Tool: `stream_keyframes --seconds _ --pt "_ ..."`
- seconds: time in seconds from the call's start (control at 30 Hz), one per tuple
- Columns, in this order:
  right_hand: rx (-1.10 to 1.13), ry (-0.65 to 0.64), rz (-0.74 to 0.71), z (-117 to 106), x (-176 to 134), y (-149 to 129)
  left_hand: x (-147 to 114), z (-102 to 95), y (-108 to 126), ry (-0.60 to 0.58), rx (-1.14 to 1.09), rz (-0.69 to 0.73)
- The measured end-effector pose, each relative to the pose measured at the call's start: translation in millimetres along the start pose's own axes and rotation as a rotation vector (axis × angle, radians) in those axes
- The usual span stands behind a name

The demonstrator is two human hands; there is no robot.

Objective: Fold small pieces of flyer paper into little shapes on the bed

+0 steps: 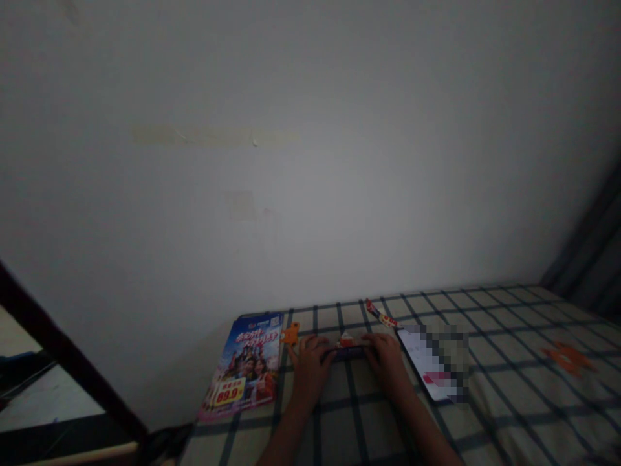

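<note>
Between my two hands, low on the checked cloth, lies a small folded piece of printed paper [346, 342] with red, orange and white on top and a dark lower edge. My left hand [312, 357] pinches its left end, fingers bent and closed. At the other end, my right hand [387, 360] grips the paper the same way, with fingertips pressed on it. Dim light hides the finer folds. Just left of my left hand is an orange bear-shaped print [290, 334] on the cloth. Beyond my right hand rests a narrow folded strip of printed paper [381, 314].
A stack of colourful flyers [250, 362] lies at the left edge of the checked cloth [514, 323]. To the right is a phone [427, 366] with a lit screen, partly blurred out. A white wall [339, 162] rises behind; a dark bar [72, 356] slants at left.
</note>
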State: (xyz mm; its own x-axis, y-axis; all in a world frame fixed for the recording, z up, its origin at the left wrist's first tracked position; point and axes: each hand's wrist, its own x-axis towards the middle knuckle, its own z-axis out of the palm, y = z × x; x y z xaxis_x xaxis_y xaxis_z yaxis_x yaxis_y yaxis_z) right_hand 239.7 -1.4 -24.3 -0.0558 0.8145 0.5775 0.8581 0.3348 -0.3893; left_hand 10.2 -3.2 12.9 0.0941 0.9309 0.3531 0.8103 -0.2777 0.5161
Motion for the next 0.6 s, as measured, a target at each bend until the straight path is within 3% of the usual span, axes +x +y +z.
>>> stream_keyframes --seconds 0.27,0.6 --pt "-0.261 -0.123 -0.027 -5.6 4.2 -19.8 1.6 5.0 -2.0 0.029 0.048 -0.002" --pt "-0.246 -0.085 -0.040 -5.7 0.5 -20.9 0.6 4.1 2.5 -0.063 0.136 0.061"
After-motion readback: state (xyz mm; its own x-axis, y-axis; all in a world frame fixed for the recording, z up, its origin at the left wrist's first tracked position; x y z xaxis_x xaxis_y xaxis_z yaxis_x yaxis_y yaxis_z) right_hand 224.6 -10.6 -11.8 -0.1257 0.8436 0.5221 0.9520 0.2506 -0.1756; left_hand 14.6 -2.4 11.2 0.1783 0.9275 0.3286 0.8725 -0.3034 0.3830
